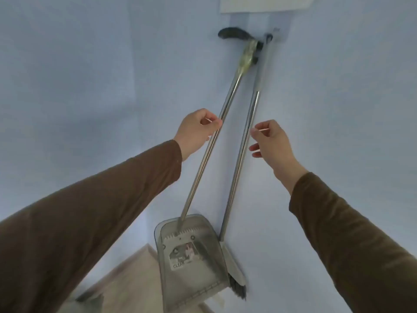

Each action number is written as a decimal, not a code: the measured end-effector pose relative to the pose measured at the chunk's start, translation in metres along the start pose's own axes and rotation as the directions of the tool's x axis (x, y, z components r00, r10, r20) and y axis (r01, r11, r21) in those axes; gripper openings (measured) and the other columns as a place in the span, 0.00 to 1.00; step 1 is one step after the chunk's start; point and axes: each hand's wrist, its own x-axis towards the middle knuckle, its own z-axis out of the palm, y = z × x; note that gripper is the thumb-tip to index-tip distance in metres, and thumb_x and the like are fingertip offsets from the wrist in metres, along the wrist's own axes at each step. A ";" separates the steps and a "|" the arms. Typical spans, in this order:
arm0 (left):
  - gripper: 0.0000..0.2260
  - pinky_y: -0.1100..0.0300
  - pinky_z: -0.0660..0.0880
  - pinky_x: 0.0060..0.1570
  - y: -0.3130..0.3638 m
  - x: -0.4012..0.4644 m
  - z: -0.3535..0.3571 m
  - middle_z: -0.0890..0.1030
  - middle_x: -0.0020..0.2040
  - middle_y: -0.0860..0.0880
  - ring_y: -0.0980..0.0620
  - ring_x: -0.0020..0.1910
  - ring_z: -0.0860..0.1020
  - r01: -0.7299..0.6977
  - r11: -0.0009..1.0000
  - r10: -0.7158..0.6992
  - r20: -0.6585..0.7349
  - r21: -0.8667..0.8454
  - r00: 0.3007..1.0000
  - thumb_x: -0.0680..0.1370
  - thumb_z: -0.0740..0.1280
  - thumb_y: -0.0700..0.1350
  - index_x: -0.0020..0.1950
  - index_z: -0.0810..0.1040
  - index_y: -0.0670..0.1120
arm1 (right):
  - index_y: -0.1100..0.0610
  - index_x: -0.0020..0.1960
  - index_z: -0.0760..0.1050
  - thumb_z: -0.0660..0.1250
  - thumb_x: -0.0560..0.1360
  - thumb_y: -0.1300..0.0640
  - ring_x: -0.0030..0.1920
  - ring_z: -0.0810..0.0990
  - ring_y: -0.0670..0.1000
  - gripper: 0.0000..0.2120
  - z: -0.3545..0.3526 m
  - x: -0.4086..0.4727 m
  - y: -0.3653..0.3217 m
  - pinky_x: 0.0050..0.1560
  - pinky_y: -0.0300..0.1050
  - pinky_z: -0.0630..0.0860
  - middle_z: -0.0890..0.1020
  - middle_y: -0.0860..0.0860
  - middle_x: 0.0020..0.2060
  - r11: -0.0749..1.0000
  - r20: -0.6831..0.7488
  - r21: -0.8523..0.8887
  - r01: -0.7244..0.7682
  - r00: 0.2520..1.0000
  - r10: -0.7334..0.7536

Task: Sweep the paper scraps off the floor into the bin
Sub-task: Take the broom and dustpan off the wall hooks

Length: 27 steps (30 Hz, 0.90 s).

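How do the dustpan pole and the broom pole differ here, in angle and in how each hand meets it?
The dustpan pole slants away from the wall; the broom pole hangs steeper, closer to it. The left hand is curled on the dustpan pole; the right hand is open beside the broom pole, fingertips near it. Both are metal and hang from the wall rack.
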 end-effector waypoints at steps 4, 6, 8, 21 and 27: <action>0.17 0.53 0.77 0.54 -0.002 0.042 0.008 0.78 0.53 0.49 0.51 0.50 0.78 0.007 0.988 -0.001 -0.038 0.156 0.999 0.76 0.70 0.56 0.60 0.75 0.49 | 0.52 0.62 0.70 0.65 0.79 0.49 0.41 0.85 0.51 0.14 -0.001 0.039 0.003 0.45 0.49 0.84 0.80 0.49 0.48 0.987 -0.041 -0.161 -0.003 0.999 -0.003; 0.20 0.54 0.76 0.57 -0.001 0.062 0.012 0.76 0.58 0.49 0.50 0.54 0.77 -0.012 0.981 0.017 -0.027 0.194 0.999 0.77 0.69 0.56 0.65 0.72 0.49 | 0.51 0.62 0.70 0.65 0.78 0.45 0.41 0.84 0.51 0.17 0.001 0.058 0.003 0.47 0.53 0.83 0.80 0.47 0.47 0.960 -0.072 -0.279 0.034 0.996 -0.056; 0.22 0.55 0.75 0.58 -0.003 0.079 0.015 0.76 0.59 0.49 0.51 0.56 0.76 -0.019 0.975 0.024 -0.019 0.221 1.000 0.78 0.68 0.56 0.68 0.71 0.48 | 0.50 0.62 0.69 0.63 0.77 0.41 0.42 0.84 0.52 0.19 0.003 0.073 0.004 0.47 0.54 0.82 0.81 0.47 0.46 0.896 -0.092 -0.439 0.071 0.988 -0.124; 0.12 0.42 0.79 0.53 -0.008 0.121 0.032 0.83 0.41 0.46 0.45 0.43 0.83 -0.136 0.981 0.127 0.073 0.138 0.989 0.79 0.66 0.50 0.47 0.79 0.41 | 0.53 0.63 0.67 0.63 0.79 0.42 0.42 0.83 0.59 0.20 0.015 0.097 0.001 0.40 0.49 0.79 0.83 0.53 0.43 0.735 -0.121 -0.673 0.083 0.968 -0.220; 0.10 0.47 0.80 0.52 0.017 0.119 0.020 0.84 0.41 0.46 0.45 0.42 0.83 -0.171 0.979 0.170 0.017 0.113 0.985 0.79 0.66 0.49 0.48 0.80 0.42 | 0.49 0.52 0.66 0.63 0.77 0.40 0.34 0.83 0.54 0.14 0.008 0.094 -0.008 0.40 0.53 0.82 0.81 0.48 0.37 0.778 -0.124 -0.615 0.130 0.958 -0.259</action>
